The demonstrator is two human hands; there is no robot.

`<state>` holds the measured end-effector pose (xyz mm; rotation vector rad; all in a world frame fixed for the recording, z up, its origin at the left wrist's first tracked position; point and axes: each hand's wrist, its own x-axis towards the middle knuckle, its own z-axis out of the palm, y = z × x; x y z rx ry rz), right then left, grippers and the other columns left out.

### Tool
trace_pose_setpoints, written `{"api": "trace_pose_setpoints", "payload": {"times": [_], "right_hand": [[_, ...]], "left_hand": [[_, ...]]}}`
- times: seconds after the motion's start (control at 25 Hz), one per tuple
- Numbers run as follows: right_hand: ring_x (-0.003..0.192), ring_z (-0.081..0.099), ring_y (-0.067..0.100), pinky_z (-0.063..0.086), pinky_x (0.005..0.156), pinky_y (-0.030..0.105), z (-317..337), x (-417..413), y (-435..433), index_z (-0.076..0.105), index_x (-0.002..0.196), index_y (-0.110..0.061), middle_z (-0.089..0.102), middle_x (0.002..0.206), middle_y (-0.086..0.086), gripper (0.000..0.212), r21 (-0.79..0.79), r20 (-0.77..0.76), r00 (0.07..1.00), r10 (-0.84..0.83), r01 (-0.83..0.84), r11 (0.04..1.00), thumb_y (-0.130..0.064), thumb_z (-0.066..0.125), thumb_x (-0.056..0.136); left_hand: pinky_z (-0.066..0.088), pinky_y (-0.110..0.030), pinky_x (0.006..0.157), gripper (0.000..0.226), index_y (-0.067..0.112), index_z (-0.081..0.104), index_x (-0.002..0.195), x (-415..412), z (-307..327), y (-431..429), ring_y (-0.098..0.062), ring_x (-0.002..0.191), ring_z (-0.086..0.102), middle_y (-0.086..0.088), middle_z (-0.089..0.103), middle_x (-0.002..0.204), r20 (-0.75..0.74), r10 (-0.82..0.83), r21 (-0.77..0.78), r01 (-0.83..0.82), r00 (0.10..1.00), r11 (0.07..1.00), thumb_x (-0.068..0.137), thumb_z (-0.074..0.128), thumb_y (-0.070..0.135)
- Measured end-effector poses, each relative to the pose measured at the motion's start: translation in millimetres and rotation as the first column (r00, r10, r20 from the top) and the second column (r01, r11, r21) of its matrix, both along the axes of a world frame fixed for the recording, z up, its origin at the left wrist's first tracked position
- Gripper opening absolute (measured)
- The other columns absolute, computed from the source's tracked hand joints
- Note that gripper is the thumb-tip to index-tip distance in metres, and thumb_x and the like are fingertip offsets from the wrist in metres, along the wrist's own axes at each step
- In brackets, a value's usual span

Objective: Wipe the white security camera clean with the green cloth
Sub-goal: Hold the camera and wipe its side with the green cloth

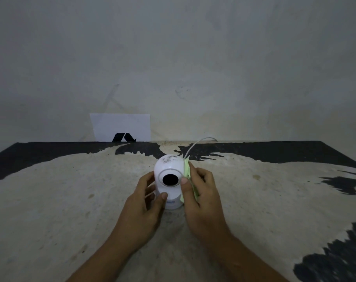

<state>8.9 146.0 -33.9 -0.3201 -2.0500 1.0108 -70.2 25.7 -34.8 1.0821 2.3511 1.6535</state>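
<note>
— On the worn tabletop, near its middle, what does the white security camera look like?

— It stands upright, a rounded dome head with a black lens facing the wearer, dark specks of dirt across its crown, and a white cable trailing off behind toward the wall.

— And the hands?

— The left hand curls partly closed around the camera's left side and base, thumb on the front. The right hand presses the folded green cloth against the camera's right side, fingers wrapped over the cloth, thumb touching the front beside the lens.
</note>
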Motion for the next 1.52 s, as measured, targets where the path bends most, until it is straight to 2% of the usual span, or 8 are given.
{"api": "trace_pose_setpoints", "payload": {"times": [0.32,0.44,0.64,0.84,1.12,1.32,1.4,1.52], "right_hand": [[0.1,0.054,-0.007,0.041,0.086,0.003,-1,8,10,0.059,0.122,-0.01,0.057,0.11,-0.009,0.033,0.09,-0.042,0.998,-0.054,0.057,0.994,-0.003,0.053,0.09],[0.094,0.053,-0.012,0.041,0.08,0.001,0,8,10,0.061,0.119,-0.011,0.061,0.105,-0.005,0.03,0.083,-0.031,0.998,-0.053,0.055,0.995,-0.005,0.054,0.09],[0.095,0.059,0.006,0.043,0.076,0.003,-5,8,11,0.063,0.117,-0.011,0.061,0.104,-0.002,0.027,0.045,0.039,0.998,-0.052,0.05,0.998,-0.011,0.054,0.092],[0.095,0.057,0.001,0.044,0.076,0.005,1,9,7,0.061,0.118,-0.01,0.059,0.102,-0.004,0.028,0.064,-0.039,0.998,-0.051,0.054,0.997,-0.009,0.054,0.091],[0.085,0.055,-0.007,0.042,0.071,0.0,4,11,5,0.063,0.116,-0.009,0.06,0.099,-0.004,0.026,0.077,0.006,0.996,-0.091,0.09,0.993,-0.011,0.056,0.091],[0.066,0.061,0.01,0.053,0.062,0.023,3,13,13,0.073,0.089,-0.007,0.072,0.079,0.006,0.013,0.159,0.132,0.983,-0.129,0.107,0.981,-0.015,0.065,0.082],[0.063,0.062,0.006,0.05,0.057,0.013,4,15,13,0.073,0.083,-0.012,0.07,0.071,-0.002,0.008,0.132,0.135,0.987,-0.089,0.071,0.989,-0.018,0.069,0.079],[0.061,0.062,0.009,0.051,0.054,0.017,1,16,7,0.069,0.078,-0.015,0.067,0.066,-0.005,0.011,0.15,0.196,0.981,0.004,-0.034,0.988,-0.025,0.068,0.082]], "left_hand": [[0.036,-0.008,0.085,0.052,0.037,0.034,0.133,1,0,0,0.002,0.111,0.046,0.024,0.046,0.125,-0.022,0.004,-0.009,-0.005,1.0,1.0,0.086,0.056,0.037],[0.037,-0.009,0.086,0.051,0.037,0.035,0.133,1,0,0,0.002,0.112,0.045,0.024,0.046,0.125,-0.025,0.013,-0.015,-0.014,1.0,1.0,0.086,0.056,0.038],[0.036,-0.003,0.08,0.052,0.036,0.035,0.134,1,0,-1,0.003,0.113,0.044,0.023,0.046,0.126,-0.013,0.013,-0.012,-0.013,1.0,1.0,0.086,0.057,0.036],[0.038,-0.016,0.091,0.054,0.037,0.033,0.135,2,1,0,0.0,0.115,0.043,0.018,0.047,0.132,-0.02,0.028,-0.031,-0.029,0.999,0.999,0.086,0.057,0.037],[0.041,-0.026,0.098,0.055,0.033,0.033,0.136,3,0,-1,-0.007,0.122,0.045,0.009,0.048,0.14,-0.015,0.02,-0.03,-0.021,1.0,0.999,0.086,0.056,0.036],[0.043,-0.029,0.1,0.054,0.034,0.035,0.136,2,0,-1,-0.006,0.122,0.046,0.011,0.049,0.138,-0.005,0.02,-0.015,-0.02,1.0,1.0,0.086,0.057,0.034],[0.045,-0.034,0.101,0.053,0.035,0.036,0.134,1,-1,-2,-0.007,0.122,0.047,0.011,0.051,0.137,0.007,0.016,-0.004,-0.016,1.0,1.0,0.086,0.058,0.035],[0.047,-0.034,0.099,0.052,0.037,0.037,0.133,0,-1,-2,-0.004,0.12,0.049,0.013,0.053,0.134,0.014,0.018,0.002,-0.018,1.0,1.0,0.086,0.058,0.034]]}}
